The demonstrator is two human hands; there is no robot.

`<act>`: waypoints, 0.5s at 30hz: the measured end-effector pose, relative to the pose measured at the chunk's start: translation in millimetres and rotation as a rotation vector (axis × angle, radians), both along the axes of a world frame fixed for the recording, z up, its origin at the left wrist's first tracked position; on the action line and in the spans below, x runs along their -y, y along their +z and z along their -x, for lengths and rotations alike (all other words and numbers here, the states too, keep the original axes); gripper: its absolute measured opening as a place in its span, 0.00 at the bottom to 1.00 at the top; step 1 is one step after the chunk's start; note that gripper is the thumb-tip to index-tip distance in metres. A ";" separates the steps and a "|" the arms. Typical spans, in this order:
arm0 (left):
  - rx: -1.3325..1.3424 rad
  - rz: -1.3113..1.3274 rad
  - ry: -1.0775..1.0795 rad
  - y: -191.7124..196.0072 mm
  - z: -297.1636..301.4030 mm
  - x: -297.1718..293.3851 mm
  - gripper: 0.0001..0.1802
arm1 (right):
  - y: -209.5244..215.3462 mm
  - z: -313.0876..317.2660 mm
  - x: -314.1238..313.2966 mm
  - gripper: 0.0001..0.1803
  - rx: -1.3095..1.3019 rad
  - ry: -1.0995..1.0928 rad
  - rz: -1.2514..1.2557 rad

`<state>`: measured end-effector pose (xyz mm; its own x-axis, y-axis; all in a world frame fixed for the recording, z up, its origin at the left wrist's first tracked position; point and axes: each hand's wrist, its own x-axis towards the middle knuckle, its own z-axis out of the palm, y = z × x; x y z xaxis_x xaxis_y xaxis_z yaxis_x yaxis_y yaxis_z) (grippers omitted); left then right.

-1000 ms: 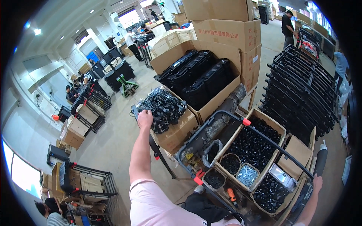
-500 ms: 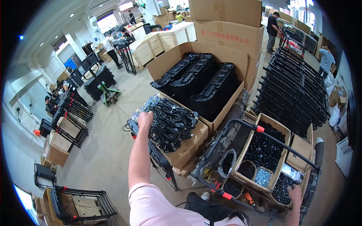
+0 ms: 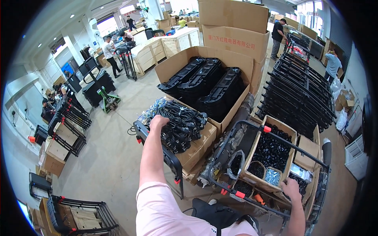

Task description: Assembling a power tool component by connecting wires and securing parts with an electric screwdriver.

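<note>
At the centre left, my left hand [image 3: 159,122] is closed at the near edge of a pile of bundled black power cords [image 3: 183,124]; its fingertips are hidden, so what it grips does not show. The cords lie on a brown carton [image 3: 201,147]. Just below that wrist stands a black tubular frame [image 3: 169,159] with red clips. To the right, my right hand [image 3: 291,188] is closed beside a tub of small black parts [image 3: 301,185] and a round tub of silvery-blue screws [image 3: 272,177]. Anything in its fingers is too small to make out.
A large open carton [image 3: 163,70] holds stacked black plastic panels [image 3: 226,90]. Another tubular frame [image 3: 303,151] leans across a parts box [image 3: 256,151] of black pieces. An orange-handled tool [image 3: 259,199] lies below. Black frames [image 3: 303,86] are stacked at right; several people work farther off.
My right hand has lifted and moved left, away from over the tub of black parts toward the screws. My left hand has shifted slightly right along the cords. The whole view has turned a little.
</note>
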<state>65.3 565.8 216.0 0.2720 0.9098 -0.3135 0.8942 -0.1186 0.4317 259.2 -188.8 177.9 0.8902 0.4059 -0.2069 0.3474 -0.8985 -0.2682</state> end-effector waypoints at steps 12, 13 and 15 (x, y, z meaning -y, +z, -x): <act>0.994 0.001 0.007 48.8 -19.6 45.9 0.13 | -20.1 40.9 78.9 0.19 -0.072 -0.162 0.000; 1.227 0.093 0.000 57.0 -16.7 51.9 0.11 | -19.3 44.4 77.8 0.19 -0.088 -0.155 -0.006; 1.536 0.225 -0.037 82.6 -20.9 69.2 0.11 | -21.5 44.4 75.7 0.20 -0.082 -0.131 -0.026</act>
<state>86.2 496.6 298.7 0.4692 0.8697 0.1532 -0.4109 0.0615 0.9096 214.8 -264.5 156.4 0.9164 0.2936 -0.2721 0.2037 -0.9272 -0.3144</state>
